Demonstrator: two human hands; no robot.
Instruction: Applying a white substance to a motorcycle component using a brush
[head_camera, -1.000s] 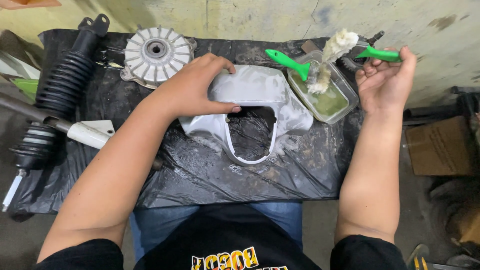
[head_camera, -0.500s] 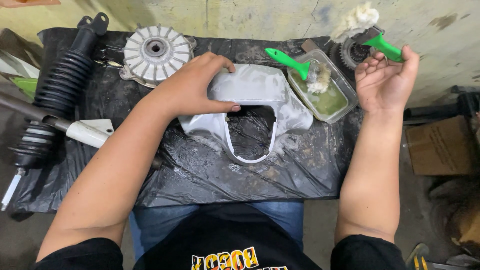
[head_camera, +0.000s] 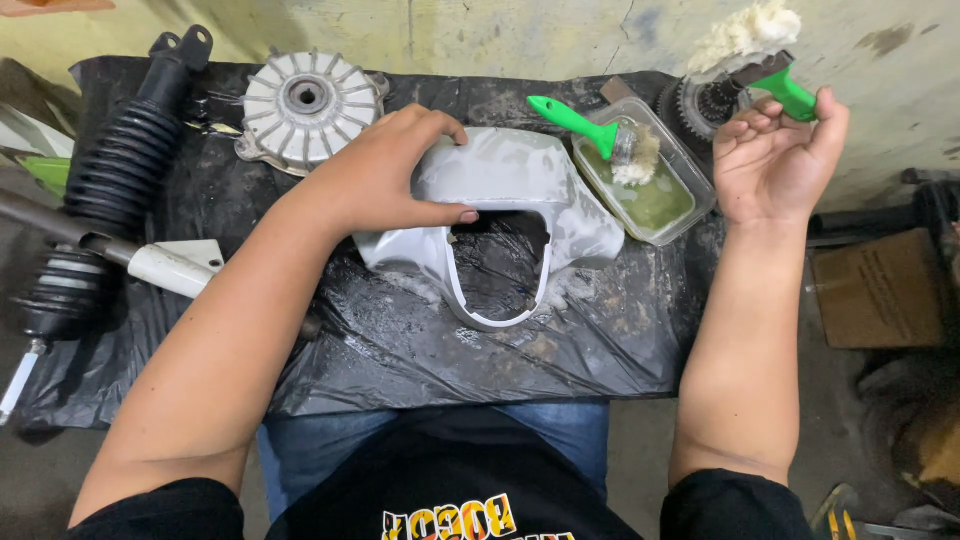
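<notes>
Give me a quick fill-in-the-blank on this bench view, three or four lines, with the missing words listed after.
1. The left hand rests on the ____ plastic cover.
2. The right hand holds a brush with a ____ handle.
3. A second brush lies with its bristles in the clear ____ of greenish liquid.
4. The finned metal hub lies on the ____ plastic sheet.

Missing words: white; green; tray; black
</notes>
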